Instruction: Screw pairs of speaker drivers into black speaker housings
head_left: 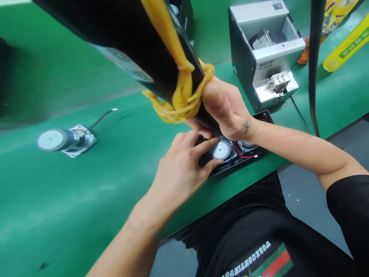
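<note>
My right hand (223, 105) is wrapped round the lower part of a black power tool (161, 57) with yellow bands (184, 92) tied about it. The tool's tip is hidden behind my hands. Below it, the thumb and a finger of my left hand (187, 161) rest on either side of a round speaker (221, 150) that sits in a black housing (230, 166). Beside that speaker, a second one (248, 145) lies in the same housing, partly covered by my right wrist. A red wire (243, 156) with a white plug runs between them.
A loose speaker stack (66, 140) with a cable lies on the green table (86, 204) at the left. At the back right stands a silver and black machine (268, 57). A black cable (313, 69) hangs near yellow packages (347, 48). Another black housing (184, 17) is at the top.
</note>
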Demonstrator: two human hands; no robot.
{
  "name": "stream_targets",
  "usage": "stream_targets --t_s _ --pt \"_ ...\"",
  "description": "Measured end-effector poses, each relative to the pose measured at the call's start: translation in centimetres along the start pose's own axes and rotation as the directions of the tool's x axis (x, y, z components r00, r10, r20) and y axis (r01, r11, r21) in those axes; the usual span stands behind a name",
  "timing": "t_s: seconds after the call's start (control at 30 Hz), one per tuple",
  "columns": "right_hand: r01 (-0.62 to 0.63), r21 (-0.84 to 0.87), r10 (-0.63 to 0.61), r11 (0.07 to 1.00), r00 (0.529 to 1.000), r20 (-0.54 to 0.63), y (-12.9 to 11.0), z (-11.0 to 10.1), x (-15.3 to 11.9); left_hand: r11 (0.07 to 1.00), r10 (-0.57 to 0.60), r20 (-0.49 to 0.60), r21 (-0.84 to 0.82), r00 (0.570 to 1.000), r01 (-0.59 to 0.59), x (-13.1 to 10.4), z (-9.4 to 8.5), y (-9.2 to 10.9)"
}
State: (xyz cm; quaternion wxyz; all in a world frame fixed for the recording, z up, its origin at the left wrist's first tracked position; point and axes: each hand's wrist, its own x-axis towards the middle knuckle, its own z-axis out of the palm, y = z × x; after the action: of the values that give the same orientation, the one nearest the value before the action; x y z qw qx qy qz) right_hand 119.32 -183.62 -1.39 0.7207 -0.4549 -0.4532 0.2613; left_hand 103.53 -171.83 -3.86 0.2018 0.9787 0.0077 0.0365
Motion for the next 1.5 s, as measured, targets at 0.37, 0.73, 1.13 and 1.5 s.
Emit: stream_targets --t_s 0.37,0.73,1.13,1.5 --pt "0.119 -0.345 -0.204 0.931 0.954 -0.220 -11.6 -6.0 0.0 0.991 0.067 -0.073 -0.112 0.995 -0.075 -0.7 0.3 -1.2" --pt "0.261 -0.503 -0.541 0.824 0.626 -0.562 -9.0 -11.6 0.8 0.977 0.156 -0.232 -0.104 0.960 -0.184 -3.9 2.7 -2.6" --pt "0.370 -0.463 -0.586 0.806 0.612 -0.532 -7.7 -12.8 -1.2 0.969 0.174 -0.317 -0.116 0.932 -0.220 -3.6 3.8 -2.7" --pt "0.210 -0.502 -0.514 0.839 0.608 -0.605 -7.8 -12.6 -1.3 0.968 0.146 -0.331 -0.147 0.932 -0.204 -3.5 3.9 -2.5"
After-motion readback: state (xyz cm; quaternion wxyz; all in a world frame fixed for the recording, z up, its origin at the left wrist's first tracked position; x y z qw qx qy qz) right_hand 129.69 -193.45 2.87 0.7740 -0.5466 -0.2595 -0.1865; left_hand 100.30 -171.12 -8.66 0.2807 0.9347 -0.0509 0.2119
